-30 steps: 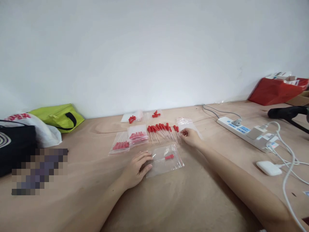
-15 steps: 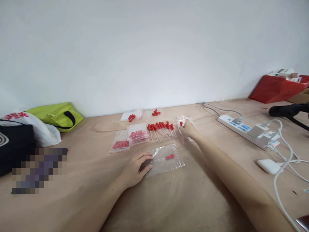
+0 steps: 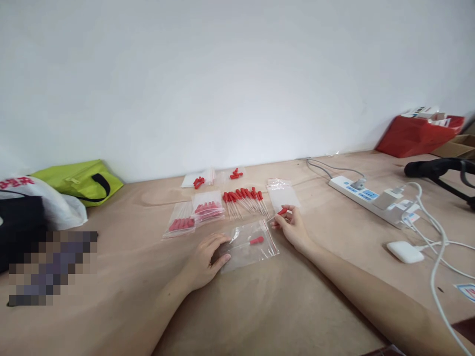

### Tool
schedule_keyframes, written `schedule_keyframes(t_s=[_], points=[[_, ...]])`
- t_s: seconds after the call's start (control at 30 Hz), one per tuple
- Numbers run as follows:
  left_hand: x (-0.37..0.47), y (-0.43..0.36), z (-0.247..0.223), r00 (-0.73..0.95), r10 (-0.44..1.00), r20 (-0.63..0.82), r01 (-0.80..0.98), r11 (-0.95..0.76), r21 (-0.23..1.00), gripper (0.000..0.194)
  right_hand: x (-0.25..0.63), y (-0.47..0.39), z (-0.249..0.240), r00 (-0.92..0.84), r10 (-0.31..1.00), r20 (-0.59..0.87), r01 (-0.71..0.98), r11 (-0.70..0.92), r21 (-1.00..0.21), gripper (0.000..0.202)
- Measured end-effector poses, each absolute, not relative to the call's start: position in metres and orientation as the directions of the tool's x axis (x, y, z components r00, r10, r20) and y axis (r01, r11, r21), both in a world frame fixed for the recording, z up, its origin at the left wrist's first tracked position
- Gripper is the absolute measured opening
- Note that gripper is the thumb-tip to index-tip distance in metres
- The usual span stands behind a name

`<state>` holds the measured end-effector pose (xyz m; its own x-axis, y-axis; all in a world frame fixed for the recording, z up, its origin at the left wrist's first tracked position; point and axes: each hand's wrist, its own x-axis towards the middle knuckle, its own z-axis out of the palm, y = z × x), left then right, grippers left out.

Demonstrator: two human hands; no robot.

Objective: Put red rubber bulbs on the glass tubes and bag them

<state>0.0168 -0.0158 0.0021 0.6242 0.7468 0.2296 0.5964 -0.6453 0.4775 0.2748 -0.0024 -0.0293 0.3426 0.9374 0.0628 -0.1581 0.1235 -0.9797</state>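
Observation:
A clear zip bag (image 3: 237, 262) lies on the table in front of me, with a dropper (image 3: 257, 241) inside, its red bulb towards the zip end. My left hand (image 3: 204, 259) holds the bag's left end, thumb and fingertips on the plastic. Between the fingers of my right hand (image 3: 293, 228) is another dropper (image 3: 282, 211), its glass tube pointing left at the bag's zip end. Several loose droppers (image 3: 243, 195) lie in a fanned row behind the bag. Two filled bags, one of red-bulbed droppers (image 3: 181, 224) and one (image 3: 208, 208) beside it, lie left.
Empty zip bags (image 3: 284, 194) lie behind my right hand. Red bulbs (image 3: 199, 182) and more red bulbs (image 3: 236, 173) rest near the wall. A power strip (image 3: 365, 200) with cables and a white charger (image 3: 405, 252) are right. Bags, including a green one (image 3: 79, 180), stand left.
My right hand has come back towards me from the stack of empty bags, bringing a dropper to the open bag's right end. My left hand stays on the bag.

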Motion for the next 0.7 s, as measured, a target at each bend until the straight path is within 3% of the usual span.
schedule_keyframes(t_s=[0.07,0.23,0.37,0.5,0.6,0.7], points=[[0.017,-0.016,0.002,0.624,0.748,0.225,0.599,-0.644,0.476,0.031,0.274,-0.005,-0.03,0.245,0.966,0.085,-0.134,0.12,-0.984,0.041],[0.017,-0.016,0.003,0.631,0.749,0.203,0.613,-0.642,0.46,0.033,0.274,-0.009,-0.033,0.1,0.978,0.185,0.158,0.168,-0.973,0.029],[0.016,-0.015,0.002,0.636,0.744,0.205,0.618,-0.65,0.444,0.034,0.272,-0.013,-0.034,0.058,0.983,0.173,0.175,0.161,-0.971,0.025],[0.016,-0.015,0.0,0.64,0.74,0.206,0.615,-0.655,0.44,0.033,0.274,-0.014,-0.034,-0.094,0.981,0.167,0.281,0.188,-0.941,0.015],[0.016,-0.015,0.0,0.646,0.734,0.208,0.605,-0.659,0.448,0.027,0.281,-0.004,-0.029,-0.02,0.978,0.207,0.372,0.2,-0.906,0.012],[0.016,-0.016,0.001,0.639,0.737,0.219,0.594,-0.654,0.469,0.019,0.289,0.02,-0.02,0.175,0.958,0.229,0.579,0.088,-0.811,0.008]])
